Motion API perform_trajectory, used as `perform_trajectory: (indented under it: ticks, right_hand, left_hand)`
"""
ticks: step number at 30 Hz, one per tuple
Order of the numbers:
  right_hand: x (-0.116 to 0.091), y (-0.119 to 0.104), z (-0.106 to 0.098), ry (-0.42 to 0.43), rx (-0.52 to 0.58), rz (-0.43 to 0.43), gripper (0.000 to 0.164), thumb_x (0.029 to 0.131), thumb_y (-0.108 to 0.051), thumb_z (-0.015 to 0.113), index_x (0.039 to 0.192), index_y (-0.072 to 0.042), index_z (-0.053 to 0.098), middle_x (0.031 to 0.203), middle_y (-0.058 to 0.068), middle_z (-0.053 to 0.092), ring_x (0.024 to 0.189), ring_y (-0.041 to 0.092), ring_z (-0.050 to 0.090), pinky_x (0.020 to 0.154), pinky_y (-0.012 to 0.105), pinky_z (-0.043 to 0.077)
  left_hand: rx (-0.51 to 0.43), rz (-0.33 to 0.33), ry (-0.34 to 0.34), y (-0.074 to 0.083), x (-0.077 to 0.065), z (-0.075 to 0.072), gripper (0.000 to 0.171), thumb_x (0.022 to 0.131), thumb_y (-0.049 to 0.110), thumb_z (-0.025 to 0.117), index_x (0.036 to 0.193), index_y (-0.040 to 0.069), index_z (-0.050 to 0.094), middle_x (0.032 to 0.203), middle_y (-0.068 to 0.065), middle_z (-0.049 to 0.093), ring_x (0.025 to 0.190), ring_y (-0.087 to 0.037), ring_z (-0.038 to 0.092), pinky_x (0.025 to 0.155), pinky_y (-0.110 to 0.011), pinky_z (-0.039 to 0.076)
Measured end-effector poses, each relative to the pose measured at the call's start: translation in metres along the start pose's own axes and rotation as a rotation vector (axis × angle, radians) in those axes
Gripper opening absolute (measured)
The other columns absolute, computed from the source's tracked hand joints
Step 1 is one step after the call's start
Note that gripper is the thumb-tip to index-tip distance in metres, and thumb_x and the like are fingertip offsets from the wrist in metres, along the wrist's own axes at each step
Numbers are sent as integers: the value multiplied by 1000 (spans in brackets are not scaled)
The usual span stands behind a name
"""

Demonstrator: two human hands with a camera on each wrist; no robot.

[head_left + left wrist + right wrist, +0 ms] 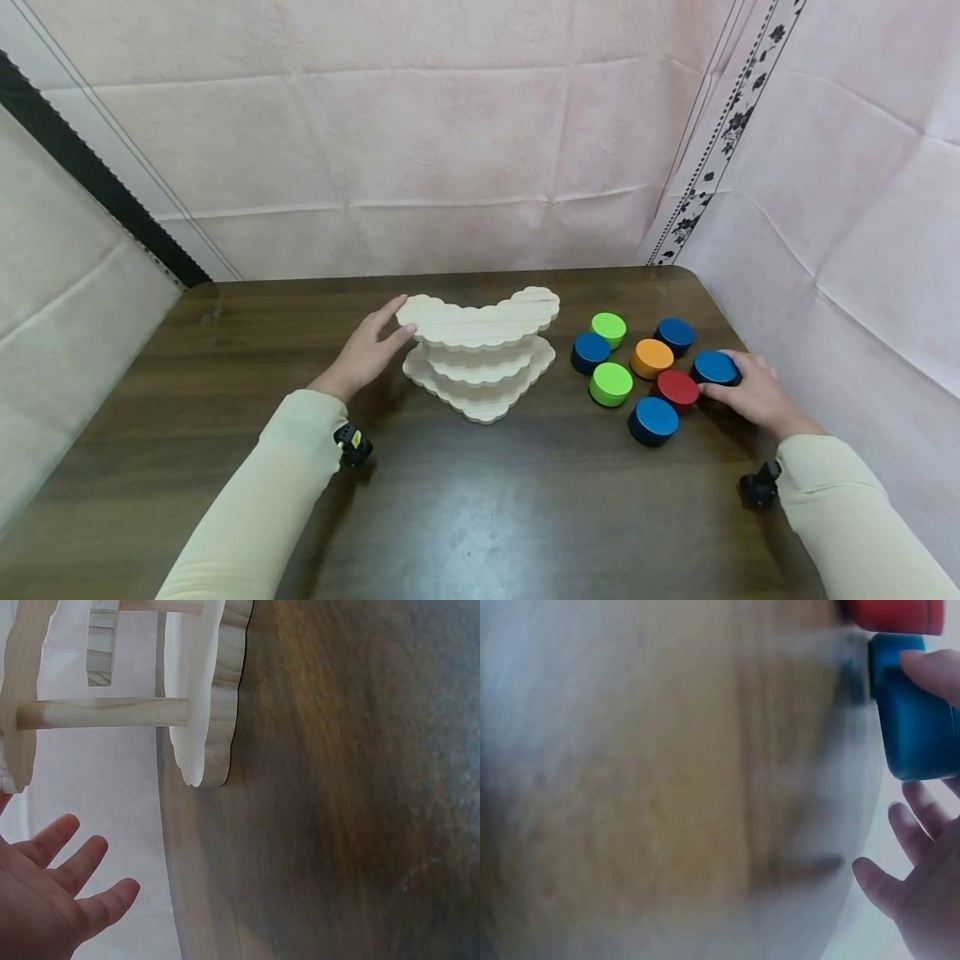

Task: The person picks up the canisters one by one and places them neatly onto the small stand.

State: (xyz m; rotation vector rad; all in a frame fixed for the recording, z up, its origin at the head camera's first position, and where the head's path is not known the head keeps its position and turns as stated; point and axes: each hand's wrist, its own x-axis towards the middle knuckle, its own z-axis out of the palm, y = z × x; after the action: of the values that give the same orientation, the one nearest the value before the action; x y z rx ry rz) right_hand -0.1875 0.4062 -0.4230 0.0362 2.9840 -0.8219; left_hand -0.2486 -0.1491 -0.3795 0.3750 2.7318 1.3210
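Observation:
A pale wooden tiered stand [480, 325] with scalloped edges stands at the table's middle; round posts [105, 712] join its tiers in the left wrist view. My left hand [367, 350] holds the left end of the top tier between thumb and index finger, the other fingers spread below it. On the right, my right hand [761, 396] grips a blue tub [715, 367], short and round, with the thumb [934, 675] on its side. Whether that tub is off the table cannot be told. Beside it sits a red tub [677, 390].
Around these stand an orange tub [652, 358], two green tubs, one at the back [608, 328] and one in front [611, 384], and more blue tubs [654, 420]. The brown table [465, 508] meets cloth-covered walls [450, 167] behind and at both sides.

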Motion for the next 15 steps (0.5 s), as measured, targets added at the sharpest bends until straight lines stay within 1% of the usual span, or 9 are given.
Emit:
perform_trajectory:
  ticks: [5, 8, 13, 15]
  right_hand:
    - [-1, -7, -2, 61, 48, -17, 66, 90, -32, 65, 134, 11, 38, 124, 35, 38, 114, 51, 26, 78, 58, 37]
    - [-2, -12, -4, 78, 61, -32, 65, 90, -30, 66, 133, 10, 40, 124, 34, 40, 113, 49, 26, 76, 56, 37]
    - [-3, -21, -6, 104, 84, -39, 65, 90, -29, 67, 133, 11, 39, 123, 33, 40, 114, 48, 25, 74, 51, 39]
    - [-3, -25, -6, 120, 102, -35, 66, 90, -29, 67, 134, 11, 39, 123, 33, 38, 114, 48, 24, 72, 49, 40]
  left_hand:
    - [-9, 0, 5, 1, -1, 0, 65, 99, 46, 49, 155, 26, 23, 159, -11, 20, 145, -35, 16, 112, -62, 16]
    - [-22, -6, 5, 1, -1, 1, 65, 99, 46, 49, 154, 25, 23, 159, -12, 20, 145, -35, 16, 112, -62, 16]
    - [-43, -15, 2, 2, -2, 2, 66, 98, 46, 49, 154, 23, 24, 159, -11, 19, 146, -34, 15, 112, -62, 15]
    - [-51, -19, -1, 2, -2, 2, 66, 98, 46, 49, 154, 23, 24, 160, -11, 18, 146, -34, 14, 112, -62, 14]
